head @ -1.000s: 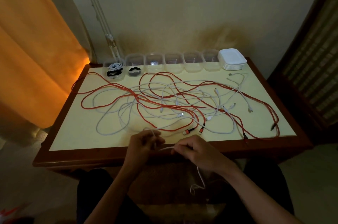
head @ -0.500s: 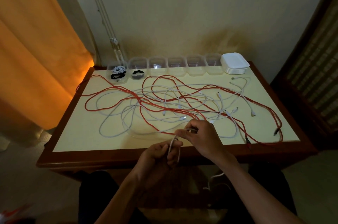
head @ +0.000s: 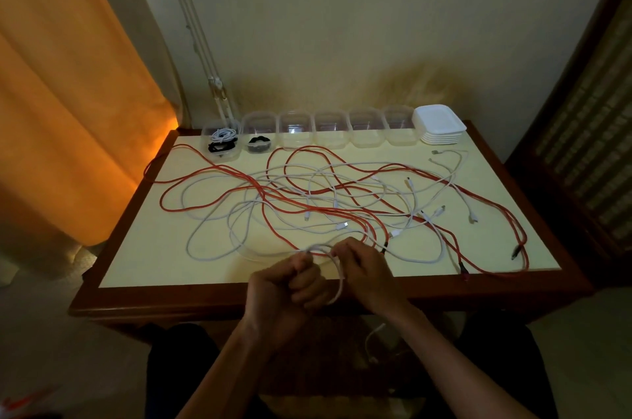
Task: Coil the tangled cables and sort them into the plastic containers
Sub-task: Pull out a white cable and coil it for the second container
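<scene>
Cables lie tangled over the middle of the table (head: 143, 247): several long red cables (head: 345, 211) and white cables (head: 219, 213) cross one another from the left edge to the right edge of the pale yellow top. Left hand (head: 290, 288) is closed into a fist at the near table edge and grips a loop of one white cable (head: 338, 282); the loop curves out from the fist and down beside the knuckles. Right hand (head: 367, 268) sits just beside the left, fingers curled, pinching the same white cable at the top of the loop. A loose length of that cable hangs below the table edge between the forearms. Table: wooden frame, dark brown rim, set against a cream wall. An orange curtain (head: 68, 93) hangs to the left; a dark woven panel (head: 588, 110) stands to the right. Six clear plastic containers (head: 330, 131) stand in a row along the far edge. The leftmost container (head: 220, 141) holds a coiled white cable and a coiled black cable; the second container (head: 259, 138) holds a coiled black cable. A stack of white lids (head: 439, 124) stands at the right end of the row, just beside the last container.
</scene>
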